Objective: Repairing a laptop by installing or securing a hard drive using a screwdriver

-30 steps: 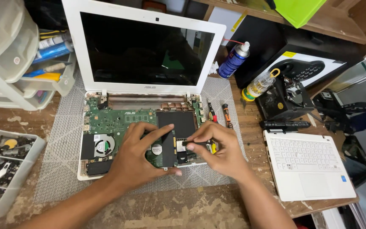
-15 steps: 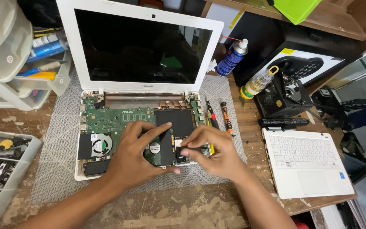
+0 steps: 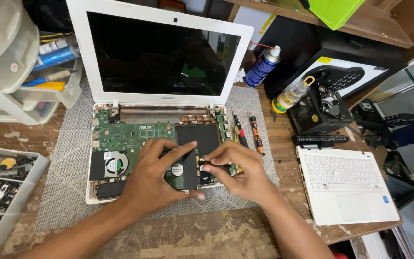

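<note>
A white laptop (image 3: 159, 100) lies open on a grey mesh mat (image 3: 68, 158), its keyboard cover off and the green mainboard (image 3: 125, 136) and fan (image 3: 113, 164) bare. My left hand (image 3: 154, 182) grips a flat black drive (image 3: 187, 171) by its top and bottom edges, over the base's lower right bay. My right hand (image 3: 240, 172) pinches a small connector at the drive's right edge between thumb and fingers. What lies under the drive is hidden.
Two screwdrivers (image 3: 256, 134) lie right of the base. A white keyboard cover (image 3: 346, 184) rests at the table's right edge, with a black bar (image 3: 319, 140) and a black device (image 3: 317, 112) behind it. Further back stand a spray can (image 3: 262, 67) and a small bottle (image 3: 291, 96). At left are a parts tray (image 3: 1, 192) and plastic drawers (image 3: 5, 57).
Both hands stay on the drive. My right fingers have closed in on the connector at its right edge. The view has shifted slightly.
</note>
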